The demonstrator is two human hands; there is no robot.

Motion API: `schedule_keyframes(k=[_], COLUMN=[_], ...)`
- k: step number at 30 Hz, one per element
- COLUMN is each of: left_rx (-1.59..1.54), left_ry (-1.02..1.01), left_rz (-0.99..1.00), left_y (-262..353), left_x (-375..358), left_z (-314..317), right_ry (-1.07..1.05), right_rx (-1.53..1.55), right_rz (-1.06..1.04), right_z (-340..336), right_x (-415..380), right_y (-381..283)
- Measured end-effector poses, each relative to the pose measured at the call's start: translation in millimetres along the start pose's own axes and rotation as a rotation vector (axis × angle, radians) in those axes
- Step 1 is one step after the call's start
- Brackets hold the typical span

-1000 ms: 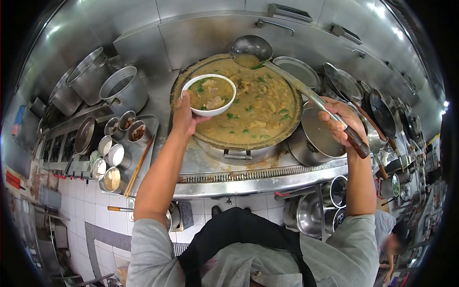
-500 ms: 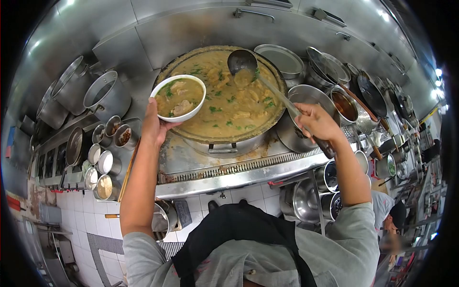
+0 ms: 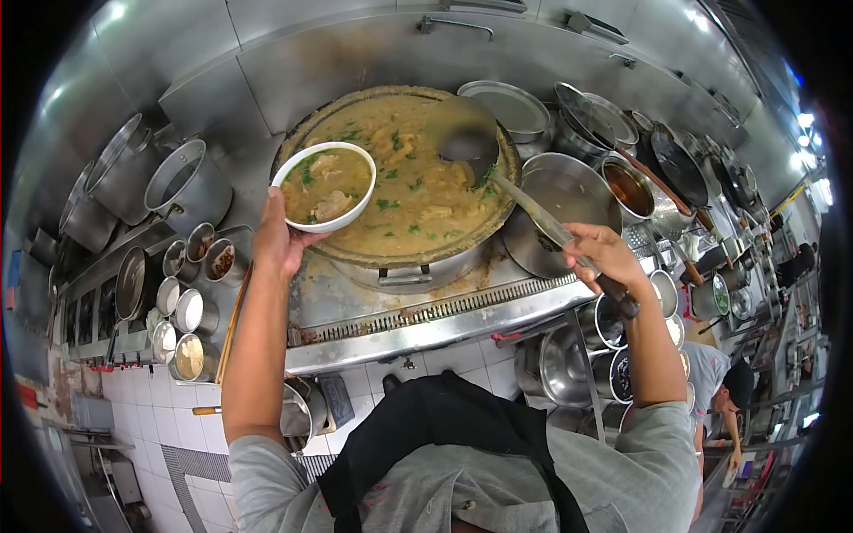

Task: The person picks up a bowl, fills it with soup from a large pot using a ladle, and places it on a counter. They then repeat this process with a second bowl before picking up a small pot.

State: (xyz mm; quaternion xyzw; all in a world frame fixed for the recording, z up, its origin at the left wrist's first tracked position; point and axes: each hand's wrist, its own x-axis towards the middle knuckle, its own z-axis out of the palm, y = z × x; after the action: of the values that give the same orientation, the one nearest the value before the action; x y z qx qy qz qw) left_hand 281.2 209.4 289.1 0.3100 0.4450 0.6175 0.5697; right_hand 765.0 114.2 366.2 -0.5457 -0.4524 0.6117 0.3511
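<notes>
Ladle (image 3: 471, 147) dipped lower into pot (image 3: 400, 178) since before, gripped by right hand (image 3: 600, 258). Left hand (image 3: 280, 240) clasping full bowl (image 3: 322, 185) at pot's left rim. Could slop if tilted.

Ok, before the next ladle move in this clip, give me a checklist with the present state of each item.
1. White ceramic bowl held in the left hand: ok, gripped at its rim and underside.
2. Bowl level: ok, yellow broth and meat sit below the rim.
3. Bowl over the large round metal soup pot: ok, above its left edge.
4. Long steel ladle held firmly: ok, right hand wraps its dark handle.
5. Ladle cup loaded: cannot tell, it dips into the soup.
6. Steel counter dry: not ok, smeared.
</notes>
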Motion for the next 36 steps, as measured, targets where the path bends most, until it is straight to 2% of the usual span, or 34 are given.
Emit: schedule_keyframes(k=[4, 14, 23, 27, 31, 36], left_rx=[-0.006, -0.011, -0.017, -0.017, -0.026, -0.039], left_ry=[-0.019, -0.035, -0.09, -0.078, -0.098, -0.104], left_rz=[0.002, -0.033, -0.021, -0.018, -0.029, -0.019], left_y=[1, -10, -17, -21, -24, -24], left_x=[-1, 5, 9, 13, 18, 15], left_z=[3, 10, 35, 45, 51, 55], right_ry=[-0.066, 0.001, -0.176, -0.217, -0.175, -0.158], right_rx=[0.232, 0.147, 0.334, 0.252, -0.016, -0.069], right_rz=[-0.012, -0.091, -0.134, -0.116, -0.08, -0.122], right_z=[-8, -10, 2, 22, 48, 60], right_x=[-4, -11, -18, -21, -27, -20], right_y=[-6, -30, -58, -65, -67, -60])
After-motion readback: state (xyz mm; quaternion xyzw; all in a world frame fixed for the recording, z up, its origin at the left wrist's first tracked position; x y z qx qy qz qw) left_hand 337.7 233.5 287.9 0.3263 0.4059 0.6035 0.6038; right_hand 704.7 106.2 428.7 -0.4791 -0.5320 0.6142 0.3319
